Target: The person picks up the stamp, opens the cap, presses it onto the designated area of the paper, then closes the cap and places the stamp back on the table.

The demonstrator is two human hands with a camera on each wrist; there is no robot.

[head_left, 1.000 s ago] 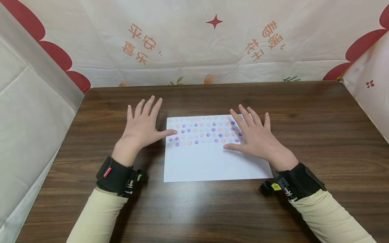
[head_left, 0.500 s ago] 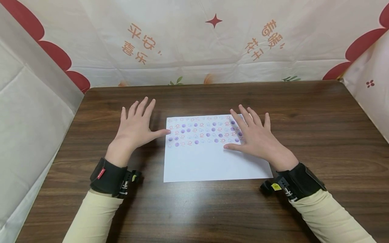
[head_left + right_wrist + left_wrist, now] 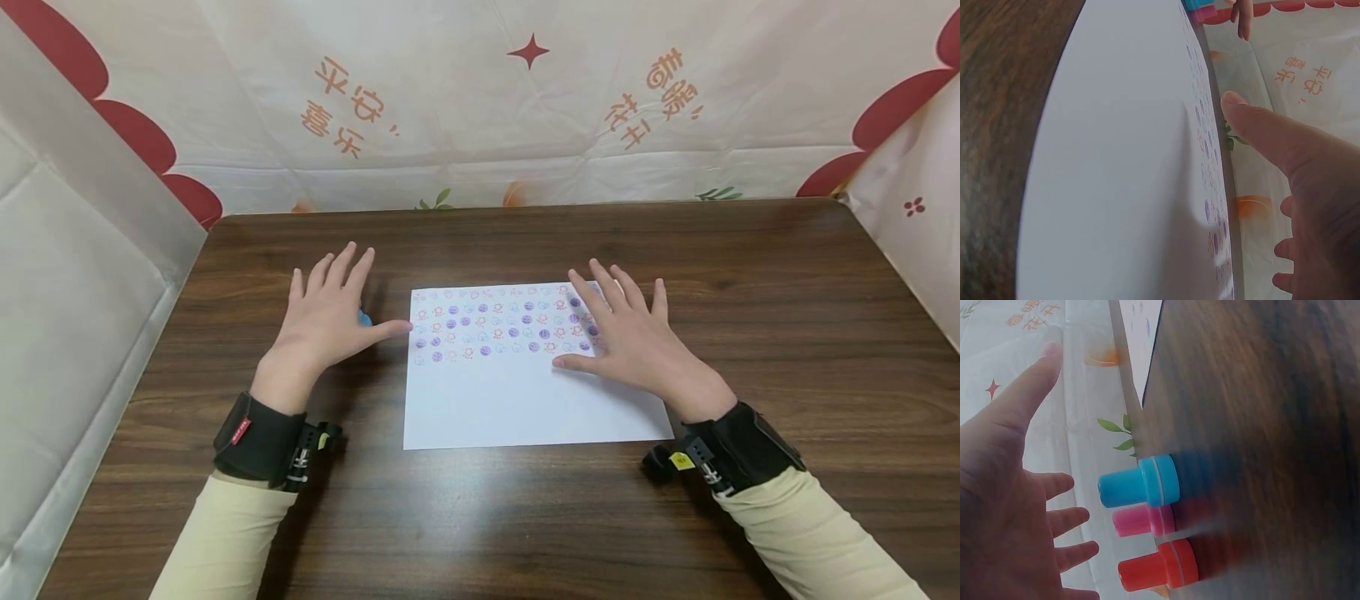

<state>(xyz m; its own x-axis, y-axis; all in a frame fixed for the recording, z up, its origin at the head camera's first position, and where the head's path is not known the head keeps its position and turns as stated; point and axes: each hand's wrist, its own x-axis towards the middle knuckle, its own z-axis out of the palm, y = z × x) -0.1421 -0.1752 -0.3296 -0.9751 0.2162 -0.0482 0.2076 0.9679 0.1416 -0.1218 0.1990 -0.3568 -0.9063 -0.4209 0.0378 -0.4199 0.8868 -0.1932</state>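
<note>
My left hand (image 3: pixel 322 325) is spread palm down above the table at the paper's left, its thumb tip by the sheet's edge. Beneath it in the left wrist view stand three small toy-like stamps: one blue (image 3: pixel 1141 483), one pink (image 3: pixel 1144 520) and one red (image 3: pixel 1160 565). The fingers are apart from them; in the head view only a bit of the blue one shows. My right hand (image 3: pixel 630 342) spreads its fingers over the right part of a white sheet of paper (image 3: pixel 495 400), holding nothing. Rows of purple, red and pale blue stamped prints fill the sheet's upper half.
The dark wooden table (image 3: pixel 810 333) reaches back to a white printed cloth (image 3: pixel 465 100) hanging behind it. More white cloth (image 3: pixel 82 275) hangs along the left side. Each wrist wears a black band with a small camera.
My left hand has slid left, off the paper's edge, and a bit of the blue stamp now shows beside it. The right hand and the paper have stayed in place.
</note>
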